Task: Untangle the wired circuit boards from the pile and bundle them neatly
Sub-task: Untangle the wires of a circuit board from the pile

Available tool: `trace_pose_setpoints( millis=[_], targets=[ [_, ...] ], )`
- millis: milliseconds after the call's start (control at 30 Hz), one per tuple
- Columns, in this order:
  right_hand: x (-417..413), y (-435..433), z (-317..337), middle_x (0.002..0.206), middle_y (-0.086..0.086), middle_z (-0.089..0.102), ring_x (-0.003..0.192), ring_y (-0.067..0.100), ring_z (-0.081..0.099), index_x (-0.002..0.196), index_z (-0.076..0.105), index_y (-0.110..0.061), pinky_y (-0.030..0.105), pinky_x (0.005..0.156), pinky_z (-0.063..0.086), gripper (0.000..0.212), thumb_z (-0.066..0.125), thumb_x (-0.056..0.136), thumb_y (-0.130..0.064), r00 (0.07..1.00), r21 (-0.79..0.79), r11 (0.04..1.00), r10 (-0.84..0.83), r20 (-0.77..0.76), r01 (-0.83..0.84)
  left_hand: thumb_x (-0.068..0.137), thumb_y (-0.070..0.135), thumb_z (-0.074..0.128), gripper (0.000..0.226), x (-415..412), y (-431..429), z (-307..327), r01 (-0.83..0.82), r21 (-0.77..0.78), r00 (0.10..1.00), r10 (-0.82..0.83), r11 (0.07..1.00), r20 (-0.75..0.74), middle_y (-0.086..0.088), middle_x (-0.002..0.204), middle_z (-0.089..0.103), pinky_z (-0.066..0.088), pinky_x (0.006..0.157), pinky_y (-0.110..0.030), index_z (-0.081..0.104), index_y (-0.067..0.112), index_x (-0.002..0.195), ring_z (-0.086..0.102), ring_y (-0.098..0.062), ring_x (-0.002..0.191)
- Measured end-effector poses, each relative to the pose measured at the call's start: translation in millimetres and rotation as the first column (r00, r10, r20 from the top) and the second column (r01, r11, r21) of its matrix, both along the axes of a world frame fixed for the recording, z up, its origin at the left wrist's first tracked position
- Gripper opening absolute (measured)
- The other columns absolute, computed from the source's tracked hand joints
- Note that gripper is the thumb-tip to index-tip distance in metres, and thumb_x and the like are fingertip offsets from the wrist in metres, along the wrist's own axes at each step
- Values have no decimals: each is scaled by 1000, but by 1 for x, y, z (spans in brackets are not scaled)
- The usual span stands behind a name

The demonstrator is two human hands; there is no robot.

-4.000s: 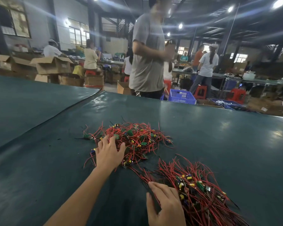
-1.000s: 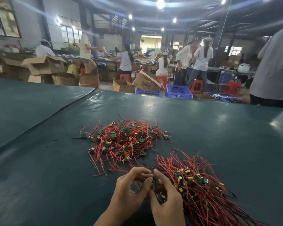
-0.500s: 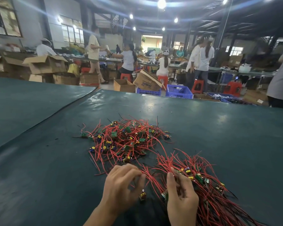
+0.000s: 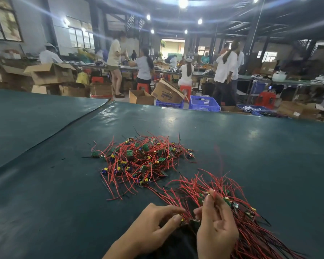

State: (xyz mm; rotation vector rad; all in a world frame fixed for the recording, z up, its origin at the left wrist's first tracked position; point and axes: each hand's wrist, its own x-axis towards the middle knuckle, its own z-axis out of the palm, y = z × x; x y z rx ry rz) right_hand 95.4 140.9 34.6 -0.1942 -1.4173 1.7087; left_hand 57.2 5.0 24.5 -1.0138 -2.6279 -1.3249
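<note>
A tangled pile of small green circuit boards with red wires [image 4: 142,159] lies on the dark green table [image 4: 64,193]. Nearer and to the right lies a laid-out bundle of red-and-black wired boards [image 4: 251,221]. My left hand [image 4: 153,227] pinches a small board with a yellow part at the bundle's near-left end. My right hand [image 4: 216,227] is beside it, fingers curled into the bundle's wires and boards. Both hands almost touch.
A seam in the table cover [image 4: 51,135] runs diagonally at the left. Beyond the far edge stand blue crates [image 4: 204,103], cardboard boxes [image 4: 51,72], red stools and several people at other benches.
My hands have shifted right and closer together at the near bundle's end. The left hand has taken hold of a small board; the right hand's fingers have risen among the wires.
</note>
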Motion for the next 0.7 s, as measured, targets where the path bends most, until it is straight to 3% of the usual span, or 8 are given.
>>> trace_pose_setpoints(
  millis=[67,167,267,333,367,467,600,700],
  targets=[
    [0,1,3,67,5,70,48,8,61,100,67,-27,16,49,51,20,61,83,-19,997,-15,998,-57,-45,56,92,59,29,46,0,0,2,-72,-147,982,44,987,-182,22,97,66,36,86,-23,61,36,116,56,5,83],
    [2,0,6,71,6,70,47,12,61,97,67,-27,19,46,50,20,62,83,-15,995,-9,997,-71,-69,71,93,62,24,52,2,1,2,-110,-204,972,63,973,-227,22,106,66,35,91,-25,62,36,115,55,4,90],
    [3,-6,4,74,7,72,45,18,61,89,70,-26,20,45,49,13,64,81,-17,999,13,1000,-5,-38,5,93,56,34,39,6,7,5,-60,54,998,62,997,-32,17,89,71,45,79,-19,59,41,119,60,-1,77],
    [4,-12,0,72,8,72,51,21,65,85,70,-29,21,48,51,10,67,78,-23,998,41,998,50,35,-52,93,47,46,34,8,11,7,-53,329,983,-8,943,182,8,83,69,53,76,-30,57,39,124,63,-9,73],
    [5,-14,-3,71,7,72,54,19,66,83,70,-30,20,50,52,9,68,76,-24,995,53,995,77,69,-81,93,42,50,33,8,12,6,-76,415,975,-18,907,220,6,83,67,53,74,-33,58,37,125,63,-12,73],
    [5,-19,-8,65,5,71,49,13,64,75,71,-28,17,46,49,14,70,80,-16,967,95,976,177,182,-196,94,33,50,24,8,12,7,-175,471,975,87,865,203,4,84,70,52,65,-24,67,34,110,67,-10,74],
    [6,-18,-7,63,2,71,50,12,64,72,70,-21,20,45,50,17,69,84,-10,934,74,966,219,282,-249,94,34,50,25,6,10,7,-231,469,972,181,853,149,8,80,71,49,65,-18,74,29,96,67,-6,73],
    [8,-15,-2,58,6,68,42,15,60,77,71,-16,22,40,48,10,67,86,-13,919,54,963,235,317,-265,95,32,49,28,4,8,6,-252,508,968,206,824,146,1,79,72,52,64,-23,76,25,91,66,-10,69]
  ],
)
